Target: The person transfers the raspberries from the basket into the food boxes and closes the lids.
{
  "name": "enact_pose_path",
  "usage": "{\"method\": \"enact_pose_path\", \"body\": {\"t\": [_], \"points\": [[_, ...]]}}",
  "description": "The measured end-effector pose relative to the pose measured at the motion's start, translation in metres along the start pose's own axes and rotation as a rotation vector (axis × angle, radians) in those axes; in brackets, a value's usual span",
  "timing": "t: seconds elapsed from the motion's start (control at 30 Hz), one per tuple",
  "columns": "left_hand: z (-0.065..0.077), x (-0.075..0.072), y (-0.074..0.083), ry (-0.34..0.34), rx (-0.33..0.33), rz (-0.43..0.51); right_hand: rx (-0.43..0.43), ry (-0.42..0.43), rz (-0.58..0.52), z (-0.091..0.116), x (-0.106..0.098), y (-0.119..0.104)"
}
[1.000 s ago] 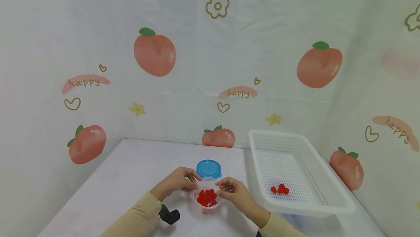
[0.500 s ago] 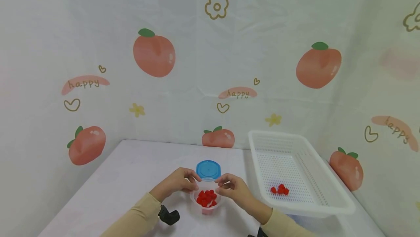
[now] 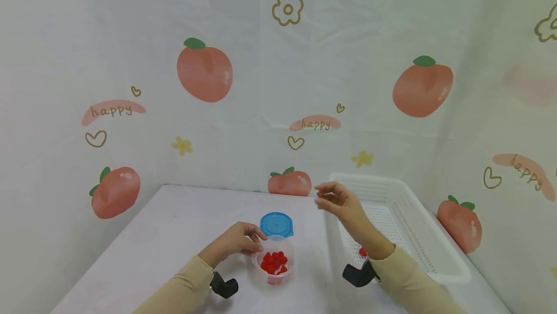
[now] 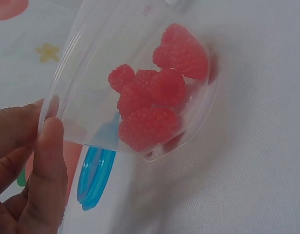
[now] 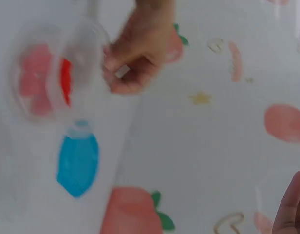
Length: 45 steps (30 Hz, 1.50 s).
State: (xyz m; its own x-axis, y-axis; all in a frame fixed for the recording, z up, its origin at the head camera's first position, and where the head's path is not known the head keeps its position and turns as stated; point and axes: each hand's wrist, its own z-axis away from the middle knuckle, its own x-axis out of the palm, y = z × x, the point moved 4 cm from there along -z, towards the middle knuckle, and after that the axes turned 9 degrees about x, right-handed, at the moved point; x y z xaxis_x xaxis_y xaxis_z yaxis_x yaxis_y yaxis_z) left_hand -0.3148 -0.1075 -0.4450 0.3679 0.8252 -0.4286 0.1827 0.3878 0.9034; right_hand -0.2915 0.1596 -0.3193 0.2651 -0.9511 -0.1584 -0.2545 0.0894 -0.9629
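A clear plastic tub [image 3: 278, 242] holding several red raspberries [image 3: 274, 262] stands on the table. My left hand [image 3: 238, 240] pinches its rim at the left between thumb and fingers; the left wrist view shows the pinch [image 4: 40, 161] and the berries through the clear wall. Just behind the tub lies a blue lid [image 3: 276, 224]. My right hand [image 3: 341, 206] is raised near the left side of a white basket [image 3: 439, 236], its fingers loosely bent and apart from the thumb. Only part of that hand [image 5: 292, 204] shows in the right wrist view.
Inside the white basket, a red raspberry [image 3: 363, 252] shows beside my right forearm, which hides part of the basket. A curtain [image 3: 243, 159] printed with peaches hangs behind the white table [image 3: 183, 227].
My right hand has left the tub's rim and moved up and right toward the basket. My left hand, the tub and the lid keep their places.
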Motion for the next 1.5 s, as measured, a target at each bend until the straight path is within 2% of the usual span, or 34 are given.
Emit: {"method": "enact_pose_path", "body": {"t": [0.17,0.37,0.53,0.73,0.9,1.1,1.3,1.5], "points": [[0.0,0.0,0.0,0.0,-0.003,-0.002,-0.08,0.088,-0.081,-0.01,-0.035,-0.013],[0.0,0.0,-0.001,0.011,-0.017,-0.011,-0.132,0.109,-0.149,-0.02,-0.076,-0.004],[0.0,0.0,-0.001,0.008,-0.018,-0.006,-0.1,0.113,-0.07,-0.026,-0.107,0.015],[0.0,0.0,0.0,-0.003,-0.007,-0.001,0.075,0.095,0.128,-0.025,-0.136,0.048],[0.001,0.0,0.002,-0.002,0.0,-0.002,0.233,-0.021,0.247,-0.019,-0.152,0.075],[0.001,0.0,0.002,0.003,-0.01,-0.007,0.378,-0.147,0.3,-0.012,-0.162,0.1],[0.0,0.0,0.002,0.001,-0.014,-0.007,0.528,-0.251,0.359,-0.001,-0.162,0.12],[0.0,0.0,0.002,0.002,-0.019,-0.011,0.734,-0.226,0.384,0.009,-0.162,0.132]]}}
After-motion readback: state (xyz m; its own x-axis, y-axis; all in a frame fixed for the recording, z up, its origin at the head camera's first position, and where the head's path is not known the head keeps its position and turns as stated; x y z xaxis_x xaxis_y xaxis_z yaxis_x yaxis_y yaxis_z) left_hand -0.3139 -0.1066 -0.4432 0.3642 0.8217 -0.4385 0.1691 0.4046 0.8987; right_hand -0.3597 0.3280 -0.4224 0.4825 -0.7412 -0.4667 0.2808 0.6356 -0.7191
